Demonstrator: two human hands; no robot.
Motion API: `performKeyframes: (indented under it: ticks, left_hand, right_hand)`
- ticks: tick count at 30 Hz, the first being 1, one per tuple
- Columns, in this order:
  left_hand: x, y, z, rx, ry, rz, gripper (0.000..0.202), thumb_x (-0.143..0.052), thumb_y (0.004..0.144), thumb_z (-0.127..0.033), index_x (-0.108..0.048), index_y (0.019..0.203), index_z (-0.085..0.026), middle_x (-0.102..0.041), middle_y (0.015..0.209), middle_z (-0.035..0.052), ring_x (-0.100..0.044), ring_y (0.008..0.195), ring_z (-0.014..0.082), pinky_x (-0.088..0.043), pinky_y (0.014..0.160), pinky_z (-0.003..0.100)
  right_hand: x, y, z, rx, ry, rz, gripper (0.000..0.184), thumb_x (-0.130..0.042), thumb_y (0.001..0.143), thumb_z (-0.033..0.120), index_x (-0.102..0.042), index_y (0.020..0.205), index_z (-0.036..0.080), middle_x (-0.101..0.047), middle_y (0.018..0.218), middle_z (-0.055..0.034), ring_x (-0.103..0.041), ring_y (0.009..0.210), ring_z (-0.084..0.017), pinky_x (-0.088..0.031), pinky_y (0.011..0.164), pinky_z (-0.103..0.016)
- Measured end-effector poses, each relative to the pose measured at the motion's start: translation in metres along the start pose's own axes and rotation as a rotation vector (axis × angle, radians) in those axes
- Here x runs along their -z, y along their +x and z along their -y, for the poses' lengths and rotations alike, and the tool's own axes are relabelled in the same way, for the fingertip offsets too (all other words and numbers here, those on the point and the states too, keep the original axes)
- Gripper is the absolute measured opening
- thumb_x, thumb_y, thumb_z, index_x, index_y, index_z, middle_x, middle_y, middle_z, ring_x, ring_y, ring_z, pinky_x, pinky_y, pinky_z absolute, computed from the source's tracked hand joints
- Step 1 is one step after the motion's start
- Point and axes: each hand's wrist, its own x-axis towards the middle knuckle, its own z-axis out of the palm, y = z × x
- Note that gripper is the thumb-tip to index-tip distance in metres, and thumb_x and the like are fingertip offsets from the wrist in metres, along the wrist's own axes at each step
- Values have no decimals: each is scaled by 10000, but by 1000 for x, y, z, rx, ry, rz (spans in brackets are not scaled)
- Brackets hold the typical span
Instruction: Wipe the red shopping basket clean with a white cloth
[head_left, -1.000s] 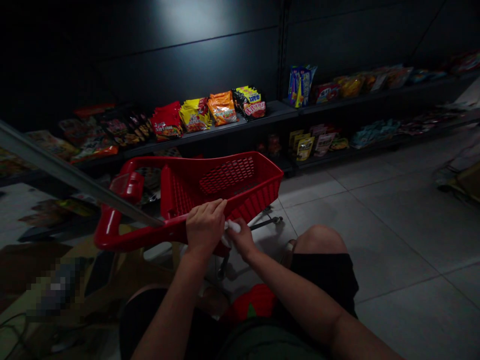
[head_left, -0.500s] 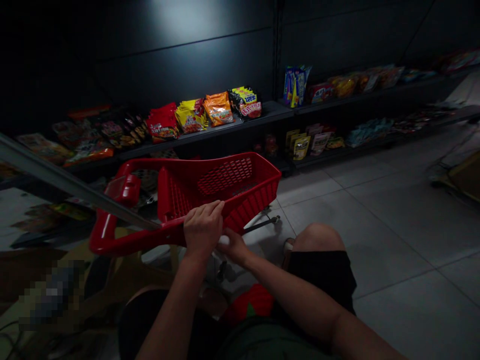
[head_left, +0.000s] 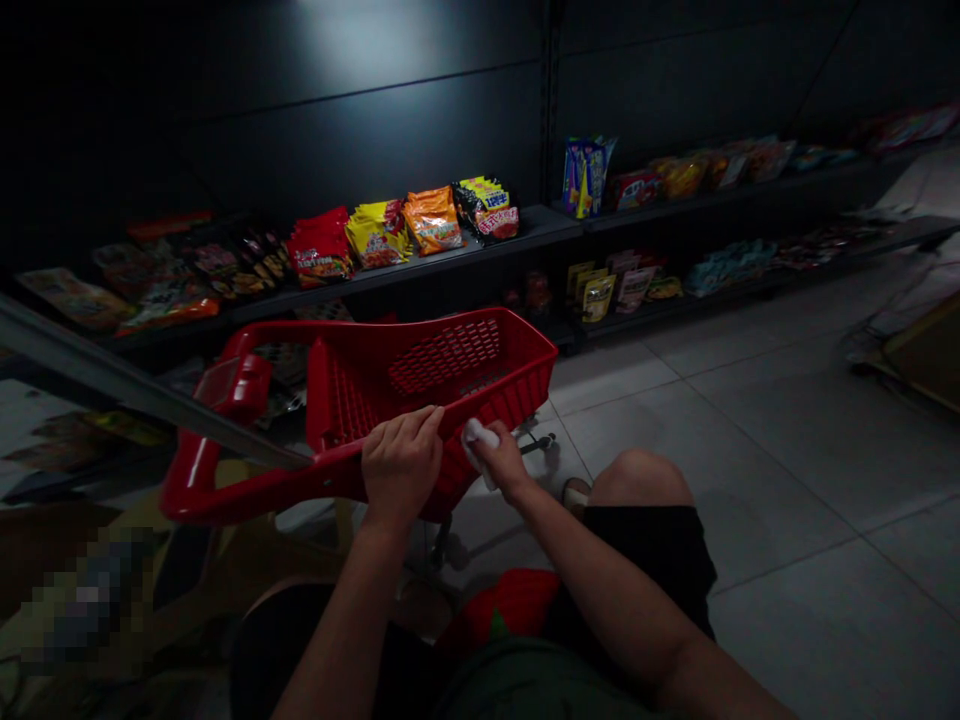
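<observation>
Nearest to me on the feed are the person's dark green shirt (head_left: 540, 685), black shorts (head_left: 645, 560) and a bent bare knee (head_left: 637, 478), with a red soft object (head_left: 502, 605) in the lap whose kind I cannot make out. The left hand (head_left: 401, 465) is closed, its fingers curled over the rim of a red plastic shopping basket (head_left: 442, 360), gripping it firmly. The right hand (head_left: 501, 462) is nearly closed, pinching a wad of white cloth (head_left: 478, 445) against the basket's outer side, though I cannot tell if it is a cloth or a tissue. The basket sits just in front of the knees, tilted, with its long handle reaching left and a castor (head_left: 550, 442) showing beneath it. A long grey metal rail (head_left: 142, 400) crosses the left of my view above the handle. Lower left, flattened cardboard (head_left: 247, 560) lies beside a pixelated patch (head_left: 82, 600) I cannot read. Beyond the basket, grey floor tiles (head_left: 810, 620) run to a low dark shelf unit (head_left: 525, 225) against a black wall panel (head_left: 360, 130), holding colourful snack packets (head_left: 379, 235) and a blue and yellow packet (head_left: 587, 178).
</observation>
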Motion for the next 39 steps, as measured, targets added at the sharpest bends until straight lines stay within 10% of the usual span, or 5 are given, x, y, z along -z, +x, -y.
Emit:
performKeyframes:
  ticks: [9,17,24,31,39]
  left_hand:
    - [10,-9,9,-56,28,-52,333,-550,883,-170,-705,1165,-252,-754,1128,9,-694,939,216,-418,887,396]
    - [14,-16,20,-49,52,-87,313,-571,857,-169,-725,1116,-254,-769,1071,-4,-702,895,211,-415,871,388]
    - [18,-27,35,-20,31,-54,310,-568,855,-190,-726,1112,-264,-764,1098,10,-705,926,218,-412,886,386]
    - [17,-25,36,-8,20,-48,335,-575,833,-191,-732,1118,-270,-764,1095,28,-706,933,229,-425,896,399]
    - [14,-21,35,-14,13,-41,332,-565,842,-190,-731,1119,-268,-763,1103,17,-709,932,223,-428,882,398]
  right_hand:
    - [54,68,19,-15,353,-648,375,-677,646,368,-503,941,214,-598,800,40,-574,668,-129,-477,614,-243]
    - [35,30,2,18,188,-205,356,-734,631,356,-556,896,197,-614,748,42,-572,674,-126,-468,628,-229]
    - [66,71,20,6,342,-606,372,-679,635,362,-477,913,218,-572,760,58,-554,645,-120,-462,611,-235]
    - [24,14,6,129,-58,-62,291,-718,643,347,-567,841,195,-572,706,57,-517,642,-121,-413,601,-222]
    - [57,58,6,29,207,-614,377,-672,667,400,-518,950,205,-577,754,50,-530,651,-122,-430,595,-224]
